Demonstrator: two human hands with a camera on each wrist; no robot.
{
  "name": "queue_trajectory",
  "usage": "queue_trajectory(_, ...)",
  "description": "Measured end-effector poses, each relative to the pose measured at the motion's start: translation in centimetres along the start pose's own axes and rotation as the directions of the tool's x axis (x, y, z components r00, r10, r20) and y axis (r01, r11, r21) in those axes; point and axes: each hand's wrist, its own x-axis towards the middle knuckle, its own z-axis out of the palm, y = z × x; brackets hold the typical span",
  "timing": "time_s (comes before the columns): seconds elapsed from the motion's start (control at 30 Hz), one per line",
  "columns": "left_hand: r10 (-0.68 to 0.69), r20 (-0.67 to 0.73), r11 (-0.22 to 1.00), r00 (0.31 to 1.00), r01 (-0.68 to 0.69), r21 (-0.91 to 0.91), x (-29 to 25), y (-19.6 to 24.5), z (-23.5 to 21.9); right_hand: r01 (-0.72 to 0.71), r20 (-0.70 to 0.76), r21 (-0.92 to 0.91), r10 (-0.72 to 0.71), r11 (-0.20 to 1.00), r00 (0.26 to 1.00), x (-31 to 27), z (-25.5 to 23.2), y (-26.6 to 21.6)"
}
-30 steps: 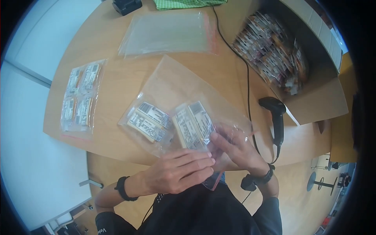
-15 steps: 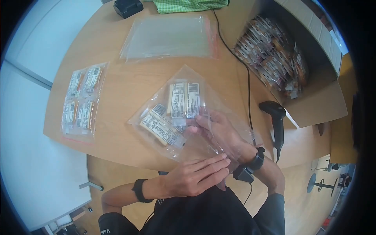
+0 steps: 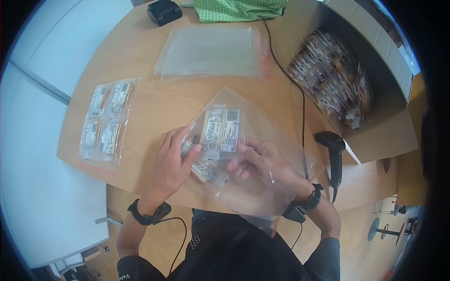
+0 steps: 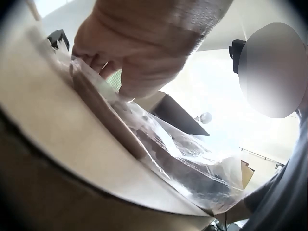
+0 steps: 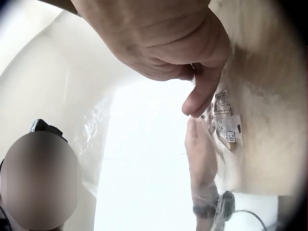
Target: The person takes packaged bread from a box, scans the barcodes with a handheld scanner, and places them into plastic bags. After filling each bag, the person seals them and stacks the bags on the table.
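Note:
A large clear plastic bag (image 3: 226, 97) lies slanted on the table near its front edge. Inside it, a small labelled packet (image 3: 220, 129) stands upright in the head view, partly over a second labelled packet (image 3: 206, 171). My right hand (image 3: 269, 161) reaches into the bag and pinches the upper packet by its lower right corner. On the bag's left side, my left hand (image 3: 169, 164) grips the plastic, thumb laid over the packets and fingers along the outer edge. The left hand covers part of the lower packet.
At left lies a filled clear bag (image 3: 107, 122) with several labelled packets. A stack of flat clear bags (image 3: 211, 51) lies at the back. On the right are a cardboard box (image 3: 382, 133) of packets, a barcode scanner (image 3: 333, 147) and a black cable (image 3: 303, 122). A green checked cloth (image 3: 239, 10) lies behind.
The left hand has left the bag's opening at the front and moved to its left side. The right hand has pushed the upper packet further in and turned it upright.

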Motion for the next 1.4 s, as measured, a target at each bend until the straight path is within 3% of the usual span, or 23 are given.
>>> queue_trajectory(0.1,0.064,0.015,0.996,0.998,-0.065,0.054,-0.1,0.7,0.4,-0.055,-0.002,0.074,0.055,0.996,0.998,1.0,0.5,0.5)
queue_trajectory(0.17,-0.046,0.102,0.997,0.994,0.052,-0.050,0.3,1.4,0.2,-0.071,-0.010,0.128,0.073,0.989,0.997,1.4,0.9,0.5)
queue_trajectory(0.23,-0.059,0.111,0.998,0.992,0.059,0.000,1.0,1.4,0.2,-0.018,0.013,-0.097,0.019,0.995,1.000,1.7,1.1,0.1)
queue_trajectory(0.3,-0.072,0.118,0.997,0.990,0.066,0.051,1.7,0.9,0.1,-0.037,0.021,-0.167,0.041,0.985,0.999,1.7,1.1,-0.4)
queue_trajectory(0.37,0.003,0.088,0.985,0.996,-0.018,0.169,2.4,0.1,0.1,-0.050,0.027,-0.236,0.058,0.970,0.998,1.0,1.0,-1.0)
queue_trajectory(0.47,-0.084,0.164,0.976,0.983,0.048,0.213,3.2,0.1,-0.2,0.065,-0.022,-0.365,-0.078,0.929,0.997,-2.3,0.7,-0.6)
queue_trajectory(0.53,-0.077,0.163,0.982,0.984,0.046,0.185,3.3,-0.5,-0.1,0.092,-0.202,-0.815,-0.429,0.571,0.881,-5.0,0.0,0.2)
queue_trajectory(0.57,-0.071,0.162,0.986,0.984,0.045,0.161,3.5,-0.6,0.0,0.088,-0.203,-0.818,-0.428,0.569,0.881,-6.1,-1.3,1.3)
queue_trajectory(0.63,-0.084,0.186,0.987,0.979,0.056,0.148,3.7,-0.7,0.1,0.194,-0.312,-0.778,-0.636,0.597,0.706,-7.6,-3.4,4.3)
queue_trajectory(0.67,-0.103,0.208,0.987,0.973,0.074,0.142,3.8,-0.8,0.0,0.198,-0.306,-0.778,-0.635,0.596,0.709,-8.3,-3.0,4.9)
queue_trajectory(0.73,-0.139,0.241,0.988,0.961,0.117,0.102,3.8,-0.3,-0.3,0.177,-0.444,-0.753,-0.688,0.633,0.574,-9.4,-1.9,5.9)
queue_trajectory(0.8,-0.182,0.265,0.983,0.947,0.169,0.073,3.4,-0.1,-0.6,0.177,-0.408,-0.768,-0.683,0.615,0.605,-10.4,-1.4,6.9)
queue_trajectory(0.87,-0.089,0.084,0.996,0.993,0.090,-0.011,2.8,-0.8,-0.5,0.164,-0.399,-0.775,-0.673,0.611,0.623,-10.6,-1.4,7.6)
queue_trajectory(0.9,-0.101,0.073,0.995,0.992,0.101,0.003,2.5,-1.1,-1.1,0.180,-0.387,-0.770,-0.673,0.612,0.630,-10.5,-1.4,7.8)
queue_trajectory(0.97,-0.088,-0.017,0.958,0.996,0.090,0.271,2.1,-1.3,-2.4,0.176,-0.356,-0.785,-0.664,0.594,0.657,-10.3,-1.8,7.9)
queue_trajectory(1.03,-0.095,-0.044,0.930,0.995,0.104,0.352,1.3,-2.7,-3.3,0.207,-0.327,-0.772,-0.656,0.600,0.680,-10.6,-2.0,8.4)
queue_trajectory(1.1,-0.097,-0.069,0.896,0.993,0.117,0.428,0.7,-3.6,-4.0,0.421,-0.428,-0.531,-0.661,0.736,0.616,-10.5,-1.6,8.4)
queue_trajectory(1.17,-0.175,0.039,0.970,0.984,0.166,0.177,0.3,-3.8,-4.3,0.492,-0.433,-0.480,-0.684,0.726,0.587,-9.9,-1.2,8.7)
queue_trajectory(1.23,-0.191,0.047,0.981,0.980,0.189,0.052,0.6,-2.9,-3.7,0.443,-0.430,-0.527,-0.677,0.725,0.597,-9.8,0.6,8.2)
queue_trajectory(1.27,-0.204,0.062,0.975,0.977,0.208,-0.072,0.8,-2.2,-3.3,0.345,-0.358,-0.689,-0.713,0.637,0.602,-9.7,0.8,7.4)
queue_trajectory(1.3,-0.204,0.070,0.974,0.976,0.209,-0.082,1.2,-1.5,-2.9,0.333,-0.362,-0.694,-0.709,0.639,0.605,-9.8,0.7,7.4)
queue_trajectory(1.37,-0.159,0.126,0.983,0.979,0.145,0.113,3.2,-0.7,-2.2,0.079,-0.442,-0.720,-0.543,0.690,0.715,-10.0,0.2,7.7)
queue_trajectory(1.4,-0.148,0.137,0.986,0.979,0.136,0.099,4.3,-0.9,-1.8,0.079,-0.493,-0.635,-0.482,0.768,0.724,-10.1,0.0,7.4)
